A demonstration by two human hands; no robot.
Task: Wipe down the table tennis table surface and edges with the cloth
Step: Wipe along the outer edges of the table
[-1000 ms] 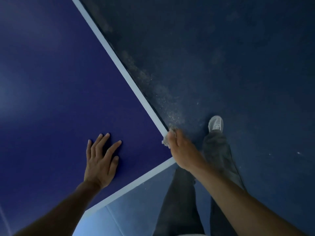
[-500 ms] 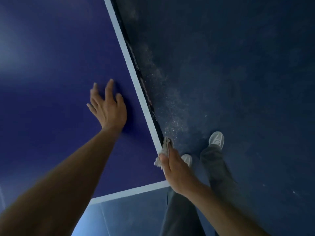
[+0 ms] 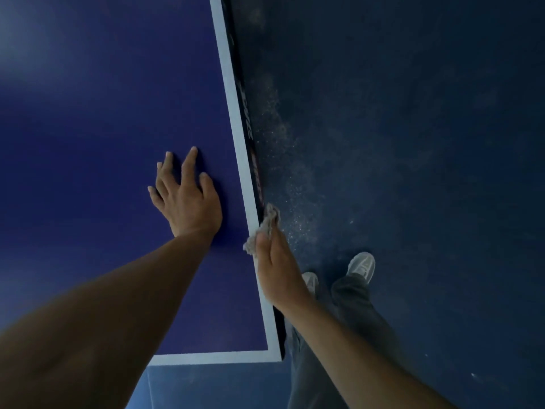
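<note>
- The table tennis table is cut off at the top and left; only its near right corner shows, with a white border line along two sides.
- Its dark side edge carries print in white and red, too blurred to read.
- The right hand is seen from the back, set against that side edge just beyond the corner. Its thumb lies over the cloth; the other fingers are hidden behind the hand, so their curl cannot be told.
- The cloth, one pale bunched rag, sticks out on the far side of the right hand and touches the table's right edge, partly over the white line.
- The left hand rests flat on the blue top, fingers straight and spread, holding nothing, near the right border.
- Both forearms run out of the frame at the bottom.
- Two pale shoes stand on the dark floor: the left shoe is half hidden by the right wrist, while the right shoe is clear.
- Grey trouser legs are partly covered by the right forearm.
- A band of pale specks lies on the floor beside the table edge; too many to count.
</note>
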